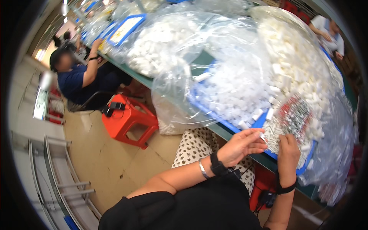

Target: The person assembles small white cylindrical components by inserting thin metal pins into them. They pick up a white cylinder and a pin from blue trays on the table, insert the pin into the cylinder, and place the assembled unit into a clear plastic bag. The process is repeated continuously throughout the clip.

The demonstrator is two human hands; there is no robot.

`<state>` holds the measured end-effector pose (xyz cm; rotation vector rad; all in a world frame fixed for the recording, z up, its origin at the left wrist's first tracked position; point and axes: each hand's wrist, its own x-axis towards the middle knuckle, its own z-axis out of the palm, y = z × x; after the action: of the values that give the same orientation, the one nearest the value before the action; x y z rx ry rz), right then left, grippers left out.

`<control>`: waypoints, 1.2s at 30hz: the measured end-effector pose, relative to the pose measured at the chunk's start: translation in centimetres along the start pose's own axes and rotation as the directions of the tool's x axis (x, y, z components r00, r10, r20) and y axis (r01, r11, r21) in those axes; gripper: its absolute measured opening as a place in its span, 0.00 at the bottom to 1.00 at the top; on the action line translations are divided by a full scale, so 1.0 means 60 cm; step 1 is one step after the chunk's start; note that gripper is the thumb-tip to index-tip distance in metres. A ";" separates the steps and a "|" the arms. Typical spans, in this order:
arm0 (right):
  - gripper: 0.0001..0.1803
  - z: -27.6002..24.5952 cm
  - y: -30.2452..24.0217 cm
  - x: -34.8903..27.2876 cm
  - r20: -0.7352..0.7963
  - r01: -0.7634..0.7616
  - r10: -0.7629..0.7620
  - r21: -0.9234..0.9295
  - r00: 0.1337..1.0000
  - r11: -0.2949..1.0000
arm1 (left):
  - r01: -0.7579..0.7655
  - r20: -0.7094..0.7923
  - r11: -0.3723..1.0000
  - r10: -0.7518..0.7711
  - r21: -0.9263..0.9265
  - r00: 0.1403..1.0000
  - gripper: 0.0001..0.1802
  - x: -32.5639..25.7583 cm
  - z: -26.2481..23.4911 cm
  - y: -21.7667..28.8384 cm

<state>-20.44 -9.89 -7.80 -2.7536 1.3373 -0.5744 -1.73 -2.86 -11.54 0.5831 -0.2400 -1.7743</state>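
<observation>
My left hand [242, 146] is pinched at the thumb and fingertips around a small whitish piece [262, 136], too small to name. Just to its right, my right hand [289, 151] has its fingers curled together at the near edge of a heap of small whitish parts [271, 134]. What those fingers hold, if anything, is hidden. Beyond the right hand lies a clear bag of small shiny metal parts with some red [295, 117]. A blue tray [309, 155] shows its rim under the heap, beside the right hand.
Large clear bags of translucent white pieces [237, 88], cream pieces [295, 65] and white pieces [153, 50] cover the green table [143, 79]. A red stool [128, 122] stands to the left. A co-worker [74, 78] sits farther along; another person [327, 32] is across the table.
</observation>
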 end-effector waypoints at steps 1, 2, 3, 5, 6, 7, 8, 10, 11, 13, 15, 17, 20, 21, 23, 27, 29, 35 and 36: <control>0.09 0.000 0.002 -0.003 -0.018 0.005 -0.004 0.018 1.000 1.000 | -0.001 0.016 1.000 0.001 -0.009 1.000 0.20 0.004 0.000 -0.002; 0.08 -0.001 0.002 -0.005 -0.029 0.009 -0.008 0.033 1.000 0.999 | 0.001 0.033 1.000 0.000 -0.025 0.999 0.20 0.005 -0.001 -0.003; 0.07 -0.001 0.004 -0.005 -0.043 0.005 -0.002 0.070 0.999 0.998 | -0.009 0.042 1.000 0.010 -0.026 0.999 0.20 0.004 0.001 0.001; 0.05 0.000 0.006 -0.007 -0.075 -0.011 0.023 0.147 0.997 0.989 | -0.046 0.047 0.997 0.048 -0.057 0.998 0.20 0.006 -0.002 -0.004; 0.05 0.001 0.004 -0.008 -0.099 0.003 0.016 0.196 0.995 0.981 | -0.061 0.050 0.996 0.065 -0.071 0.997 0.20 0.008 -0.003 -0.007; 0.04 0.001 0.002 -0.006 -0.126 0.017 0.015 0.246 0.992 0.969 | -0.065 0.057 0.994 0.070 -0.088 0.996 0.20 0.010 -0.003 -0.006; 0.04 0.000 0.000 -0.007 -0.153 0.030 0.016 0.295 0.988 0.955 | -0.071 0.051 0.994 0.076 -0.088 0.996 0.20 0.012 -0.003 -0.010; 0.04 -0.012 -0.006 -0.020 -0.038 -0.028 0.045 0.366 0.998 0.930 | -0.083 0.042 0.993 0.086 -0.080 0.995 0.19 0.016 0.001 -0.016; 0.04 -0.016 -0.009 -0.025 0.032 -0.077 0.070 0.403 0.997 0.912 | -0.084 0.023 0.995 0.086 -0.058 0.996 0.19 0.013 0.006 -0.011; 0.05 -0.022 -0.017 -0.032 0.117 -0.160 0.118 0.465 0.986 0.871 | -0.105 0.024 0.994 0.106 -0.042 0.994 0.19 0.019 0.004 -0.020; 0.05 -0.021 -0.020 -0.029 0.076 -0.082 0.054 0.450 0.996 0.889 | -0.111 0.013 0.994 0.112 -0.019 0.994 0.19 0.020 0.004 -0.019; 0.05 -0.017 -0.022 -0.028 0.027 -0.015 0.003 0.434 1.000 0.901 | -0.123 0.015 0.992 0.123 -0.008 0.992 0.20 0.022 0.003 -0.021; 0.04 -0.012 -0.021 -0.028 0.016 0.014 -0.023 0.439 1.000 0.898 | -0.138 0.007 0.990 0.138 0.005 0.990 0.20 0.019 0.001 -0.017; 0.04 -0.011 -0.022 -0.027 0.004 0.029 -0.034 0.446 0.999 0.895 | -0.143 0.002 0.990 0.143 0.004 0.990 0.20 0.018 0.001 -0.015; 0.04 -0.014 -0.026 -0.027 -0.016 0.052 -0.050 0.450 0.999 0.891 | -0.150 -0.001 0.989 0.150 -0.005 0.989 0.19 0.018 0.001 -0.016; 0.04 -0.019 -0.033 -0.023 -0.041 0.085 -0.075 0.428 0.996 0.900 | -0.163 -0.002 0.987 0.163 -0.010 0.987 0.19 0.019 -0.004 -0.021; 0.04 -0.017 -0.033 -0.024 -0.064 0.109 -0.090 0.418 0.994 0.902 | -0.157 -0.016 0.988 0.157 -0.002 0.988 0.19 0.019 -0.002 -0.021; 0.05 -0.026 -0.033 -0.030 -0.058 0.075 -0.057 0.399 0.997 0.914 | -0.129 0.021 0.990 0.128 0.056 0.992 0.19 0.022 -0.003 -0.027; 0.05 -0.025 -0.035 -0.028 -0.067 0.080 -0.058 0.403 0.996 0.911 | -0.148 0.043 0.982 0.144 0.114 0.989 0.20 0.020 -0.001 -0.028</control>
<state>-20.32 -7.07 -6.55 -2.4640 0.9914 -0.8299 -3.33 -3.53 -12.68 0.6033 -0.4031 -1.6369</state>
